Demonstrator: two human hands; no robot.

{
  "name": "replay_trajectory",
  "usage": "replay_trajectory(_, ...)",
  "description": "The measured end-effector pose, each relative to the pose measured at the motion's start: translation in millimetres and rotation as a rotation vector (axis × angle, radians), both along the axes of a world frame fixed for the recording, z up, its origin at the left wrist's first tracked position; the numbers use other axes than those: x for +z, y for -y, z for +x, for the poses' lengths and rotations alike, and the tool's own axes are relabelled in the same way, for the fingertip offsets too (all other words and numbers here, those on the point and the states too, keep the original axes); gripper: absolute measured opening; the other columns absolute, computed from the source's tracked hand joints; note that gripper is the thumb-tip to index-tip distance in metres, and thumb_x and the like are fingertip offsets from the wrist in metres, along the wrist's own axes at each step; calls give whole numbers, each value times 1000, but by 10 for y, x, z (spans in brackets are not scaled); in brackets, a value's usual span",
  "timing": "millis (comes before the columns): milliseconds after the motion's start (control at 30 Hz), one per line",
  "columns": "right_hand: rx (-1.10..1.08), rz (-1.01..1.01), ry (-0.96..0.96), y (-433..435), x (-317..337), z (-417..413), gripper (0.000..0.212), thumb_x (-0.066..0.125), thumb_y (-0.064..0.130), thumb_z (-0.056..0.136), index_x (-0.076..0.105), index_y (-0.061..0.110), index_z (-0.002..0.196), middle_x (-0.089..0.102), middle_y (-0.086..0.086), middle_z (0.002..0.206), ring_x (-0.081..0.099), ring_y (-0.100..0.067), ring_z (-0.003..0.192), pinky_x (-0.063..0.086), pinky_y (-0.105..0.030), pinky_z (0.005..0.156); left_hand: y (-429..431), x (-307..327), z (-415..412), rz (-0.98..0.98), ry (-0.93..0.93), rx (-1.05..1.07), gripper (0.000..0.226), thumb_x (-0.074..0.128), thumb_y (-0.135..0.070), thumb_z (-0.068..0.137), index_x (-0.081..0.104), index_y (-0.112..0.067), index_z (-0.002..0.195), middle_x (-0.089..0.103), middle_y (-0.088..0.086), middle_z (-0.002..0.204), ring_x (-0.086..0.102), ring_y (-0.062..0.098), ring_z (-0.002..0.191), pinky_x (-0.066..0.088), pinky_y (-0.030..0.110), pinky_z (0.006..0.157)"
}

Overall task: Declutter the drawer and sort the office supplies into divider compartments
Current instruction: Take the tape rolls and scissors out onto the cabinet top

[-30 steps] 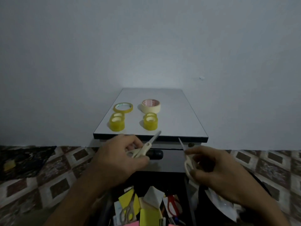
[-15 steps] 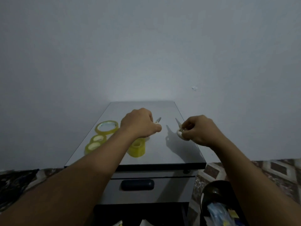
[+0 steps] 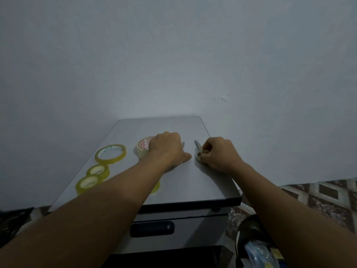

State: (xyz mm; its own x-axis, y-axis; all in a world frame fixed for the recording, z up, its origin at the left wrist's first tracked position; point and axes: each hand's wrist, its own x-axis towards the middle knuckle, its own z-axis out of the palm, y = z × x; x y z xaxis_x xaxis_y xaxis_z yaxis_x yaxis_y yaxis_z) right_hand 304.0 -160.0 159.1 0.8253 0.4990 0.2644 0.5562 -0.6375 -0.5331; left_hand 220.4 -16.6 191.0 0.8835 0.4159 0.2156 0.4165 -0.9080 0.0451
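1. Left hand (image 3: 168, 150) curled round scissors (image 3: 183, 144) on the cabinet top (image 3: 193, 180), only a blade tip showing.
2. Right hand (image 3: 218, 154) gripped a second pair (image 3: 199, 152) by its cream handle, just beside, right of the tape rolls (image 3: 110, 154).

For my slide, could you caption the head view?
Left hand and right hand each grip steel-bladed scissors on grey cabinet top.

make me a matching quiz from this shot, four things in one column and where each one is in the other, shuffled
Things: 1 cream tape roll; 2 wide yellow tape ring; 3 cream-handled scissors; 4 drawer handle.
Places: A in the right hand; B on the cabinet front; C partly behind the left hand; D flat, left of the cream roll.
Pairs: 1-C, 2-D, 3-A, 4-B.
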Motion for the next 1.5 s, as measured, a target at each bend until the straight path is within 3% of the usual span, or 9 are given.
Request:
replay_trajectory(167, 18, 31, -27, 48, -27, -9, 30, 71, 34, 82, 68, 17, 107, 68, -1, 101, 61, -16, 89, 46, -24, 70, -27, 15, -100, -13, -6, -24, 51, 68, -65, 73, 56, -20, 96, 61, 0, 94, 55, 23, 81, 42, 32, 63)
replay_trajectory(367, 24, 98, -9, 215, 80, -172, 42, 74, 35, 81, 65, 21, 120, 66, 1, 119, 59, -14, 102, 44, -24, 81, -104, 221, -497, -167, 78, -138, 56, 70, -63, 75, 58, -30, 118, 63, -6, 114, 59, 18, 99, 51, 34, 79)
replay_trajectory(567, 42, 231, 8, 437, 268, -758, 33, 73, 33, 84, 66, 24, 115, 70, 10, 103, 64, -6, 91, 54, -28, 82, -159, 356, -1256, -442, 234, -302, 60, 73, -49, 81, 52, -38, 135, 61, -13, 120, 59, 8, 101, 48, 25, 81)
replay_trajectory(800, 149, 298, -139, 752, 52, -1569, 12, 70, 23, 88, 70, 27, 99, 73, 8, 81, 68, -4, 74, 55, -21, 67, -119, -125, -2358, -769, 402, -277, 38, 74, -44, 78, 64, -37, 115, 69, -11, 92, 65, 5, 75, 55, 25, 74)
replay_trajectory(1000, 182, 101, -339, 727, -742, -1919, 11, 70, 21, 87, 69, 26, 97, 70, 9, 82, 66, -1, 73, 52, -18, 64, -110, -1260, -2735, -899, 96, -108, 23, 69, -28, 92, 65, -29, 115, 71, -12, 84, 66, 0, 81, 49, 12, 72)
replay_trajectory(1100, 172, -98, -416, 624, -1308, -1967, 24, 69, 24, 84, 67, 24, 108, 71, 7, 100, 66, -6, 88, 54, -22, 77, -228, -1916, -2720, -909, -65, -8, 44, 71, -35, 90, 60, -28, 132, 69, -8, 113, 63, 1, 102, 51, 23, 93)
replay_trajectory(1233, 135, -212, -557, 528, -1992, -2081, 49, 64, 24, 87, 53, 16, 134, 63, -3, 127, 59, -20, 115, 45, -23, 85, -220, -2416, -2674, -947, -185, 69, 67, 70, -36, 90, 39, -32, 149, 49, -7, 143, 53, 12, 124, 41, 18, 92)
replay_trajectory(1367, 84, -344, -589, 491, -2475, -2170, 51, 60, 27, 90, 43, 12, 136, 52, -14, 133, 48, -35, 125, 47, -34, 94, -94, -2784, -2680, -956, -265, 125, 74, 64, -30, 88, 30, -29, 154, 40, 0, 150, 49, 20, 125, 41, 21, 93)
replay_trajectory(1500, 43, -433, -606, 487, -2743, -2185, 73, 50, 18, 91, 15, 17, 155, 28, -19, 153, 33, -41, 136, 36, -36, 107, -42, -3110, -2706, -817, -333, 180, 81, 59, -43, 85, 19, -40, 156, 34, 3, 152, 32, 28, 140, 34, 38, 113)
